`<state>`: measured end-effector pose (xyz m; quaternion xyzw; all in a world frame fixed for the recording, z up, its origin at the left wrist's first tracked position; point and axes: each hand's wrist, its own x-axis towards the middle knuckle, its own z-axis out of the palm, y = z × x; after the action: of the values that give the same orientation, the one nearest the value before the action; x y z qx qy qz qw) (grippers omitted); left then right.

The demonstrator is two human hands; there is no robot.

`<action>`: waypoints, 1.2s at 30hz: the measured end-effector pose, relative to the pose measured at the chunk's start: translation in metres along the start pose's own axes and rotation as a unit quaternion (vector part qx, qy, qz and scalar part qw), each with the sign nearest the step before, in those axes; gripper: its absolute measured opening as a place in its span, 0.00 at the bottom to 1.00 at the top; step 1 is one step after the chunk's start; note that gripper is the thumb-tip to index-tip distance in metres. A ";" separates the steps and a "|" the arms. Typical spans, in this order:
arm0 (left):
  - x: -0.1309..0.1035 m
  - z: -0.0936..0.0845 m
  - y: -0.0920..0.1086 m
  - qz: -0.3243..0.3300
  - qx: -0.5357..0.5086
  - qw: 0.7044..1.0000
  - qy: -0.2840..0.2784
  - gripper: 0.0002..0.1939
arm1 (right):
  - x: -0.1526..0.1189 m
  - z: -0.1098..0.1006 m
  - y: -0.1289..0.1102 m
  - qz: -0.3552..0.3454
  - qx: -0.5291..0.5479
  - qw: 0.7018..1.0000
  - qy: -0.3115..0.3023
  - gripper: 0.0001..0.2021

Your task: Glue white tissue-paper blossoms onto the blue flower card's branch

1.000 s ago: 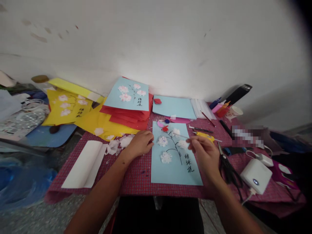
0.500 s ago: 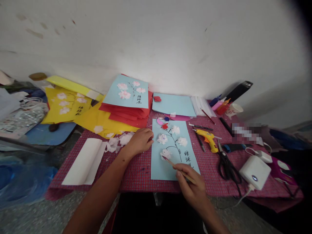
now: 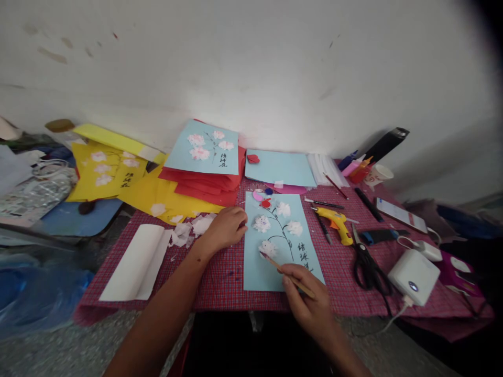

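Observation:
My right hand (image 3: pixel 308 296) is closed round a wooden paintbrush (image 3: pixel 288 275), its dark reddish tip touching the lowest white paper flower (image 3: pixel 269 247). That flower is on a light-blue sheet (image 3: pixel 259 275) with several raised white flowers, a drawn black stem and black handwritten characters. Some of the flowers carry bluish specks. Beside the sheet's left edge, my left hand (image 3: pixel 230 228) rests on the table with its fingers curled in and nothing seen in them. At the sheet's top lie small red (image 3: pixel 266 203), pink and dark blue paint patches; what holds them is unclear.
Torn white paper (image 3: pixel 183 234) and a folded white sheet (image 3: pixel 137 262) lie left. Behind are red sheets (image 3: pixel 204 183) under a finished flower card (image 3: pixel 184 157). On the right are a yellow glue gun (image 3: pixel 334 222), black scissors (image 3: pixel 367 267), a phone (image 3: pixel 401 214) and a white charger box (image 3: pixel 414 277).
The brush tip has shifted very slightly left on the lowest flower. My left hand keeps its place. The view has moved a little.

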<state>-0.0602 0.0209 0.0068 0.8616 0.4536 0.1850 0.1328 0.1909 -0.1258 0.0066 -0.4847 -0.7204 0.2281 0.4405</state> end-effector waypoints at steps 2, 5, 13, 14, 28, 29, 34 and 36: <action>0.000 0.000 0.000 0.002 0.000 1.000 0.001 0.02 | 0.001 0.001 -0.001 0.001 -0.001 1.000 0.003 0.09; 0.000 0.000 -0.001 0.007 0.003 1.000 0.000 0.02 | 0.001 0.001 -0.002 0.003 -0.004 1.000 0.004 0.09; 0.000 0.001 -0.001 0.006 0.005 1.000 -0.001 0.02 | -0.007 -0.004 0.001 0.005 -0.001 1.000 -0.009 0.08; 0.000 0.001 -0.001 0.005 0.005 1.000 -0.002 0.02 | -0.007 -0.003 0.001 0.003 -0.004 1.000 -0.006 0.09; 0.001 0.001 -0.001 0.003 0.001 1.000 -0.005 0.02 | -0.015 -0.014 -0.001 0.010 -0.003 1.000 0.008 0.09; 0.001 0.001 -0.001 0.003 0.000 1.000 -0.005 0.01 | -0.015 -0.014 0.000 0.013 -0.005 1.000 0.008 0.09; 0.000 0.001 -0.001 0.004 0.002 1.000 -0.007 0.02 | -0.015 -0.014 0.005 0.013 -0.009 1.000 0.006 0.09; 0.000 0.000 -0.001 0.005 -0.002 1.000 -0.008 0.02 | -0.014 -0.015 0.005 0.011 -0.009 1.000 0.013 0.08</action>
<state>-0.0605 0.0213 0.0063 0.8652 0.4478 0.1794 0.1369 0.2083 -0.1379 0.0044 -0.4996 -0.7109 0.2203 0.4433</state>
